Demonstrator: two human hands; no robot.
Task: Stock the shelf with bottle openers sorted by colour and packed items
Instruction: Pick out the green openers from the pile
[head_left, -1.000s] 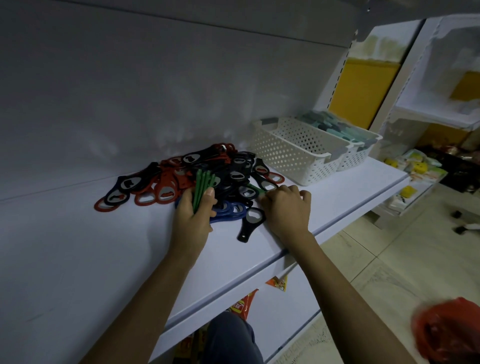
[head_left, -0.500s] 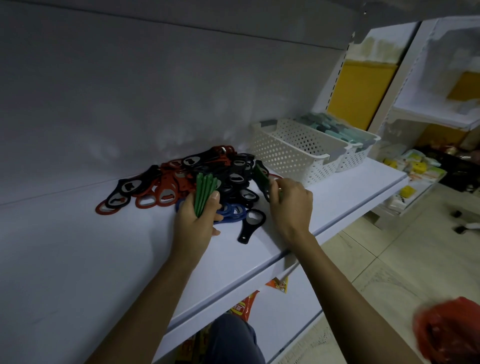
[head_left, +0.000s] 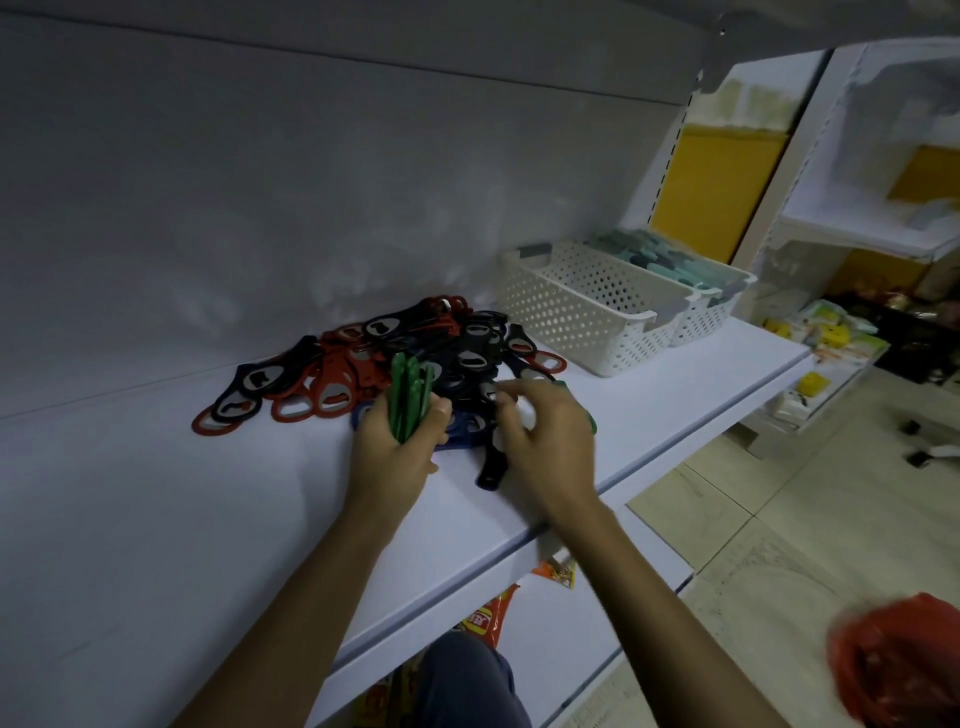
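Observation:
A mixed pile of red, black and blue bottle openers lies on the white shelf. My left hand grips an upright stack of green bottle openers at the pile's near edge. My right hand, blurred, hovers just right of it and holds a single green bottle opener, whose end pokes out past the hand's right side. A lone black opener lies on the shelf under my right hand.
Two white perforated baskets stand at the shelf's right end; the farther one holds teal packed items. Snack packets sit on the shelf below. A red bag lies on the floor at bottom right.
My right hand picked a green opener out of the pile's right side and has moved it left and nearer, toward my left hand. My left hand keeps its green stack in place.

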